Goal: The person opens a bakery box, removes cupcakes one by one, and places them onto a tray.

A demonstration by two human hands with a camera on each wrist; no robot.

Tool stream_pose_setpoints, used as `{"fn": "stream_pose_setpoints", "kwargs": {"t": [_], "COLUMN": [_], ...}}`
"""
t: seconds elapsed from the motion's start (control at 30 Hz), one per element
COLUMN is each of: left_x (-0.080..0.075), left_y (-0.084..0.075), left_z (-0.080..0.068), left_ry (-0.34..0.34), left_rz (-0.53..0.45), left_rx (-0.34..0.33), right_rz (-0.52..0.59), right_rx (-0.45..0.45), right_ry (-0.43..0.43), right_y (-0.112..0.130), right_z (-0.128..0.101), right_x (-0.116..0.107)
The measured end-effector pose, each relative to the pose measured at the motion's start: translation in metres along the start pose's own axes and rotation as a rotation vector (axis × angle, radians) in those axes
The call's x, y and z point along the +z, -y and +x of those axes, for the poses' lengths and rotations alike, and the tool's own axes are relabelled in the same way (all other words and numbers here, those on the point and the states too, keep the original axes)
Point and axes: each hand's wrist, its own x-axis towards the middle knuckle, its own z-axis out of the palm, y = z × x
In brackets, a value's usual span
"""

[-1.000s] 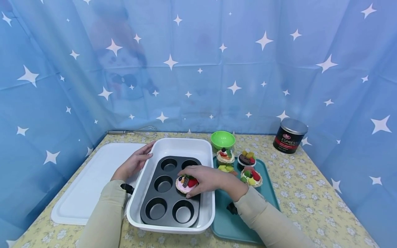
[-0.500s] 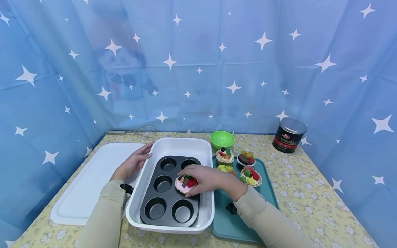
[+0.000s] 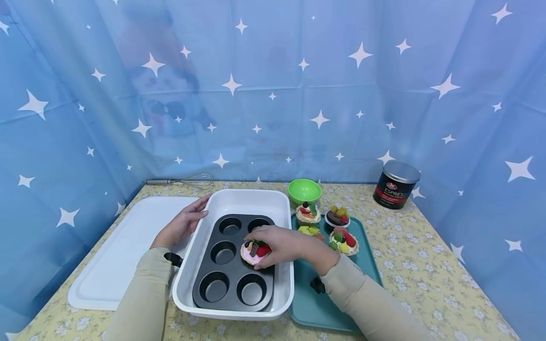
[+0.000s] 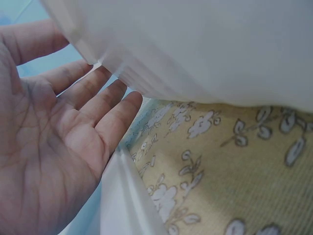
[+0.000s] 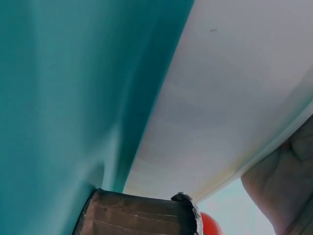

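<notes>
My right hand (image 3: pixel 277 244) reaches over the white tub (image 3: pixel 181 279) and holds a fruit tart with pink cream (image 3: pixel 251 253) by its edge. The tart is at the middle right cup of a dark six-cup style muffin tin (image 3: pixel 233 277) inside the tub; my hand partly hides the back right cup. Beside the tub's left wall is my left hand (image 3: pixel 181 227). In the left wrist view its fingers (image 4: pixel 120 112) lie fairly straight, tips against the tub's outer wall. The right wrist view shows only part of my right hand (image 5: pixel 288 181) past the tub's rim.
Several fruit-topped cakes (image 3: pixel 344 242) stand on a teal tray (image 3: pixel 315 315) at the right. Behind are a green bowl (image 3: pixel 304 191), an espresso tin (image 3: pixel 395 185) and a whisk (image 3: pixel 187 181). A white board (image 3: pixel 108 265) lies left of the tub.
The head view shifts slightly. Both hands, the tart and the tub keep their places.
</notes>
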Motion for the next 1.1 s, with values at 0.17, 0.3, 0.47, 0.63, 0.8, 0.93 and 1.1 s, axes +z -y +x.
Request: {"fn": "stream_pose_setpoints", "kwargs": {"t": [0.17,0.3,0.47,0.63,0.8,0.93,1.1], "left_x": [-0.001,-0.001,-0.001,0.0,0.0,-0.001,-0.001], "left_y": [0.0,0.0,0.001,0.001,0.001,0.002,0.002], "left_z": [0.0,0.0,0.001,0.001,0.001,0.001,0.001], "left_ry": [0.004,0.006,0.003,0.004,0.006,0.01,0.012], "left_rz": [0.007,0.016,0.017,0.014,0.006,0.001,0.007], "left_rx": [0.004,0.009,0.011,0.012,0.011,0.016,0.023], "right_rz": [0.0,0.009,0.028,0.059,0.092,0.106,0.091], "right_rx": [-0.008,-0.017,-0.031,-0.036,-0.039,-0.024,0.001], "right_ry": [-0.008,-0.018,-0.04,-0.077,-0.119,-0.132,-0.134], "right_y": [-0.001,-0.001,-0.001,0.001,0.004,0.006,0.007], "right_z": [0.0,0.0,0.001,-0.001,-0.006,-0.011,-0.017], "right_x": [0.001,0.0,0.0,-0.005,-0.019,-0.03,-0.035]}}
